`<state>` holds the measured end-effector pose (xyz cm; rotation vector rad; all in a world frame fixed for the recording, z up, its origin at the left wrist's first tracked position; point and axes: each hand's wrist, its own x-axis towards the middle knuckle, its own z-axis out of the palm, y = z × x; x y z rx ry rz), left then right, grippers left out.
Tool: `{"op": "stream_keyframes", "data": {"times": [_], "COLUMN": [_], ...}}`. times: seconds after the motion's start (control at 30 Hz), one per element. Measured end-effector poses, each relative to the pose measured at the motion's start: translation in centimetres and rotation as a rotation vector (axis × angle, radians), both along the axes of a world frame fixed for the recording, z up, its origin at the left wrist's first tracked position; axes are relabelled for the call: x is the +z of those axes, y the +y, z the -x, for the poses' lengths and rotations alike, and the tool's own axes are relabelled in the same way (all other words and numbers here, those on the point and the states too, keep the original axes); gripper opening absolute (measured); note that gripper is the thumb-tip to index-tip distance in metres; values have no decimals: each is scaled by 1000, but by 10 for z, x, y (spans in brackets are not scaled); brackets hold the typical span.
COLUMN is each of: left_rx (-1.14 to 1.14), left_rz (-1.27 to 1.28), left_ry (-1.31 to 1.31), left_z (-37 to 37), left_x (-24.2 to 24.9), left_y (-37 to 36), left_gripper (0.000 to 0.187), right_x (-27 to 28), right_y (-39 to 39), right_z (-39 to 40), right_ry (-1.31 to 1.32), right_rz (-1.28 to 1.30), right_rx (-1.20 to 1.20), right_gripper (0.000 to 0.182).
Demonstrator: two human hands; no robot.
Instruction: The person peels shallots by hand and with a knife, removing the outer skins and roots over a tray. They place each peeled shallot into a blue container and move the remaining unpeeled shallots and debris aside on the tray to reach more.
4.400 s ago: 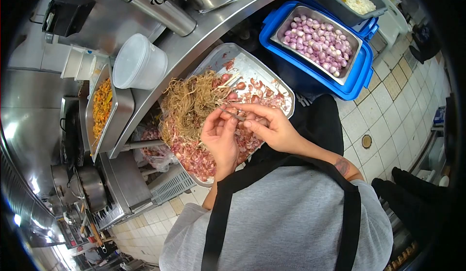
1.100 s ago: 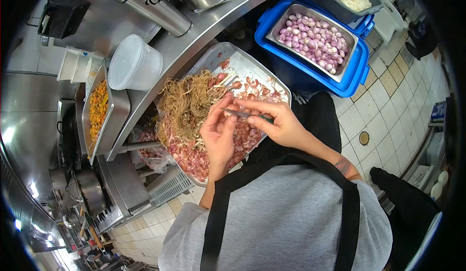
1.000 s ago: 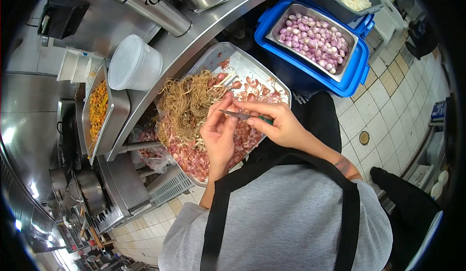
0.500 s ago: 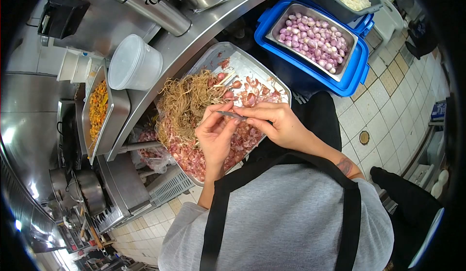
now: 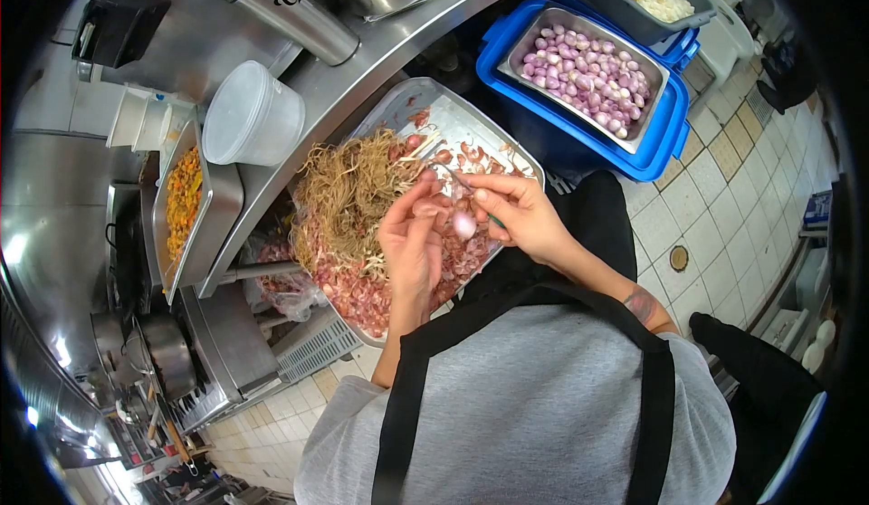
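Observation:
Between my two hands is a pale, peeled shallot (image 5: pixel 464 225), its smooth bulb facing up. My left hand (image 5: pixel 409 238) is closed, fingertips pinching reddish skin (image 5: pixel 431 207) right beside the bulb. In my right hand (image 5: pixel 518 219) is a small paring knife (image 5: pixel 450 176), gripped with its thin blade pointing up and left and a bit of green handle showing below the fingers. Both hands are over a large metal tray (image 5: pixel 407 96) with a tangle of dry roots (image 5: pixel 348 184), loose shallot skins (image 5: pixel 367 292) and a few unpeeled shallots (image 5: pixel 443 157).
Right of the tray, a metal pan (image 5: pixel 656 98) of peeled shallots rests on a blue-rimmed bin (image 5: pixel 665 161). A grey tub (image 5: pixel 625 12) with white chopped food stands behind. Along the steel counter (image 5: pixel 317 138) are a lidded plastic tub (image 5: pixel 253 114) and a pan (image 5: pixel 213 215) of yellow-orange food.
My hands have moved apart slightly. The right hand has turned, so the knife blade now points up and left, and the peeled shallot has come into view between the hands.

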<state>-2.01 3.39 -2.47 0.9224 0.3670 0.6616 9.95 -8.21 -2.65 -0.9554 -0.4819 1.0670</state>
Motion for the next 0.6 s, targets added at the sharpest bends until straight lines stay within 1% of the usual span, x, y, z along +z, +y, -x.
{"op": "stream_keyframes", "data": {"times": [0.03,0.07,0.13,0.17,0.27,0.3,0.33,0.37,0.4,0.47,0.5,0.57,0.6], "left_rx": [-14,37,138,207,233,320,399,428,465,467,349,115,67], "left_rz": [21,81,203,132,-60,-438,-818,-960,-1099,-1143,-1112,-1047,-1148], "left_ry": [7,10,21,51,333,432,528,626,725,783,758,703,597], "left_z": [-3,-6,-14,-18,-15,-5,3,10,12,15,15,11,8], "left_x": [2,-3,-28,-48,-45,-52,-50,-46,-31,-21,-15,-7,-18], "left_y": [-1,-4,-12,-9,9,23,33,37,38,36,31,12,4], "left_gripper": [37,37,36,34,34,37,40,41,42,32,28,20,12], "right_x": [1,-1,-11,-14,-55,-54,-51,-53,-55,-57,-55,-52,-51], "right_y": [0,2,8,12,17,13,9,8,7,5,4,4,4], "right_z": [2,4,9,12,-1,-7,-13,-18,-20,-23,-23,-19,-17], "right_ry": [-33,-35,-33,-46,-209,-220,-230,-318,-395,-550,-676,-659,-651], "right_rz": [-8,-4,8,94,126,150,176,239,284,366,383,362,352], "right_rx": [12,-2,-33,-94,-235,-216,-195,-208,-206,-210,-192,-157,-140], "right_gripper": [29,28,28,28,28,28,28,28,28,29,29,29,29]}}
